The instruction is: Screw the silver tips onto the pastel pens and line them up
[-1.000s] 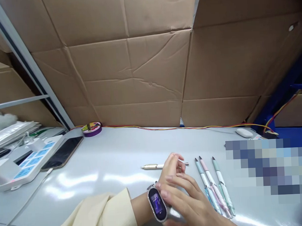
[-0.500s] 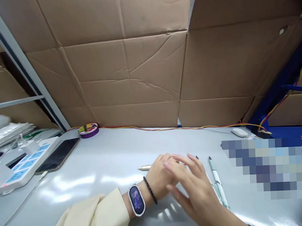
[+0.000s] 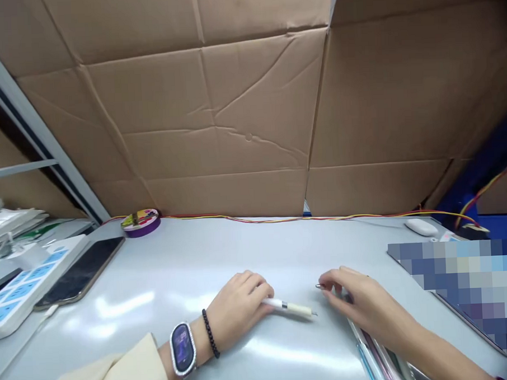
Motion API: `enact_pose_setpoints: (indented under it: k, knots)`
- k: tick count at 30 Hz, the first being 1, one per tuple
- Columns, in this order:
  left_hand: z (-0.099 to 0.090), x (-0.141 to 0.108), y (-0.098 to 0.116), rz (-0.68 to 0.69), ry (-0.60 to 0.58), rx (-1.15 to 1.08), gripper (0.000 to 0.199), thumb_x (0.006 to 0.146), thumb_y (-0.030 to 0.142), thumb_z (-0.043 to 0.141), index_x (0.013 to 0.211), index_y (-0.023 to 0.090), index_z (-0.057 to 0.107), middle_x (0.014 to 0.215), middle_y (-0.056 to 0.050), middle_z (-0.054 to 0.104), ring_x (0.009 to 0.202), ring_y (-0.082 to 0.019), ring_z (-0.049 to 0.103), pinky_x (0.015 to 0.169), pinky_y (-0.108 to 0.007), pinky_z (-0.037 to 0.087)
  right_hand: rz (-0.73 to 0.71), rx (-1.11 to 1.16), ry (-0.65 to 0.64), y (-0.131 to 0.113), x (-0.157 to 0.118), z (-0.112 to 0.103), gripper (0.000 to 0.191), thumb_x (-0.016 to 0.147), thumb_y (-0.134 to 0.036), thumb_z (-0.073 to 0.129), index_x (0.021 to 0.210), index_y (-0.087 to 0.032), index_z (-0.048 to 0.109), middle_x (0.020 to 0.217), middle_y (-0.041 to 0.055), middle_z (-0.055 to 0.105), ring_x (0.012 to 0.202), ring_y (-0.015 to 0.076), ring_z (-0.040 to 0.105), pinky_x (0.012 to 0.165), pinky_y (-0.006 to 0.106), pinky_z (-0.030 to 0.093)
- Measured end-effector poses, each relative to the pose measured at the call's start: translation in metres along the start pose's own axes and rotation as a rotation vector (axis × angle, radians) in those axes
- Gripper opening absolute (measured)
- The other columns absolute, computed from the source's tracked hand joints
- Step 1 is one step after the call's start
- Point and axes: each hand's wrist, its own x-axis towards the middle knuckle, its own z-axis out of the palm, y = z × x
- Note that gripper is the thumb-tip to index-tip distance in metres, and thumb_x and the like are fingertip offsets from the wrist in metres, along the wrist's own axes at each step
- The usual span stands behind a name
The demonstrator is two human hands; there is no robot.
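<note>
The left hand (image 3: 239, 308) is clamped on a slim white-and-cream pen (image 3: 298, 309) over the grey table's (image 3: 205, 245) near middle; the right hand (image 3: 357, 297) pinches a tiny silver metal tip (image 3: 319, 287), which could slip from so small a grip and roll.

head camera: worn on head | faces forward, down | hands below centre | single view

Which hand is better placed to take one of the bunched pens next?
Probably the right hand: it's nearest the bunched pens, though it seems to pinch a silver piece. The left hand, farther off, holds the white pen.
</note>
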Motion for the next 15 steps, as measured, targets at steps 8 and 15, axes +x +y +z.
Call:
enact_pose_setpoints:
  k: [8, 15]
  knots:
    - [-0.009, -0.007, 0.014, -0.174, 0.065, -0.279, 0.017, 0.099, 0.027, 0.031, 0.095, 0.021, 0.046, 0.077, 0.001, 0.054, 0.064, -0.014, 0.050, 0.060, -0.023, 0.039, 0.381, 0.586, 0.136, -0.015, -0.009, -0.007, 0.015, 0.089, -0.039, 0.051, 0.089, -0.024, 0.047, 0.080, 0.0039, 0.072, 0.077, 0.0209, 0.068, 0.070, 0.032, 0.052]
    - [-0.007, -0.005, 0.014, -0.229, 0.041, -0.367, 0.014, 0.096, 0.028, 0.035, 0.093, 0.021, 0.046, 0.074, 0.002, 0.052, 0.062, -0.014, 0.048, 0.059, -0.023, 0.037, 0.304, 0.679, 0.163, -0.023, -0.013, -0.002, 0.024, 0.092, -0.039, 0.044, 0.081, -0.023, 0.058, 0.072, 0.0022, 0.066, 0.068, 0.0174, 0.062, 0.063, 0.028, 0.051]
